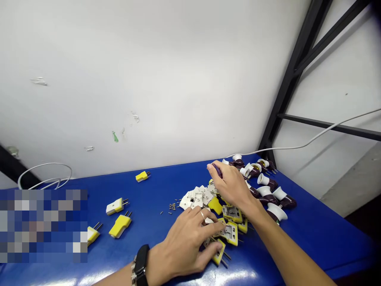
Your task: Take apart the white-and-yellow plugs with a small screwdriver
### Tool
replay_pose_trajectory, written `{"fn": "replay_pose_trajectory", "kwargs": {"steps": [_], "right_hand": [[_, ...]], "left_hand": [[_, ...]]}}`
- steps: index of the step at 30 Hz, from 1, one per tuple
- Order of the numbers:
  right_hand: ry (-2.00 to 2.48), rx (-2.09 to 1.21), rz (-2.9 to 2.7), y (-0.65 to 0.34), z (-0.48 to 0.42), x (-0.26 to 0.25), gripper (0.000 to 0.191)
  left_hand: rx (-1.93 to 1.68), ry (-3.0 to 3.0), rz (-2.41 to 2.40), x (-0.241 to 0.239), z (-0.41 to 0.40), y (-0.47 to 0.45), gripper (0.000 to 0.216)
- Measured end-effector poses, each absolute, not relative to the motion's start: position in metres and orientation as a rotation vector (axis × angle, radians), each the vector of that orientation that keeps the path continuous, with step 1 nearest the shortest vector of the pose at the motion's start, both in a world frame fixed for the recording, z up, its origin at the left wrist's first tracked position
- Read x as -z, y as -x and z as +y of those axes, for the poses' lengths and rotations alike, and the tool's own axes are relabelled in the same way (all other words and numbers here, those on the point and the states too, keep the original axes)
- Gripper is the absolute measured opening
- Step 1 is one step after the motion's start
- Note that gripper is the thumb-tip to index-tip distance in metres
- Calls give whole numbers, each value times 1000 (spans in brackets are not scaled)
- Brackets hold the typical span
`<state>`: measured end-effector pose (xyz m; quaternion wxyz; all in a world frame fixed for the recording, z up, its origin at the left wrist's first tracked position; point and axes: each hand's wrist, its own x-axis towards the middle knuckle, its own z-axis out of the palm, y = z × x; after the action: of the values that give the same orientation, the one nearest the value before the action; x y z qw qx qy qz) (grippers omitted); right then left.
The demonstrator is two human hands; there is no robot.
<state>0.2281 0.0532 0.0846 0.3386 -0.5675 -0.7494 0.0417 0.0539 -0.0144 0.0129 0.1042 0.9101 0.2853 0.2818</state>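
My left hand [193,238] rests over the near side of a heap of plug parts, fingers apart. Its index finger touches an opened yellow-and-white plug [231,233]; the thumb lies at another yellow plug [219,252]. Closed in my right hand [233,184], above the far side of the heap, is a screwdriver with a dark purple handle [217,171]; its shaft is hidden. Loose white plug covers [193,197] lie between and beyond my hands. Under my right wrist sits an open plug half [232,213] with metal contacts showing.
Small screws [172,206] lie left of the heap. Several assembled plugs [120,225] are spread across the blue table [154,222]. Purple-and-white lamp holders [266,194] crowd the right side. A white cable [297,147] runs past a black metal frame [279,99]. The left corner is pixelated.
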Motion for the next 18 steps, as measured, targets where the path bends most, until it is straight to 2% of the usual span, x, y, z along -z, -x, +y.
{"fn": "replay_pose_trajectory", "kwargs": {"steps": [5,14,18], "right_hand": [[1420,-138,-1941,-225,52,-85,37],[1283,-188,-1901,-218,48,-80,32],[1189,-165,-1838,-217,47,-77,30]], "left_hand": [[-719,-2706,849,-15,-22,-45,28],[-752,-2744,990,-13,-27,-53,28],[-722,-2700,1345,-16,-30,0,30]]}}
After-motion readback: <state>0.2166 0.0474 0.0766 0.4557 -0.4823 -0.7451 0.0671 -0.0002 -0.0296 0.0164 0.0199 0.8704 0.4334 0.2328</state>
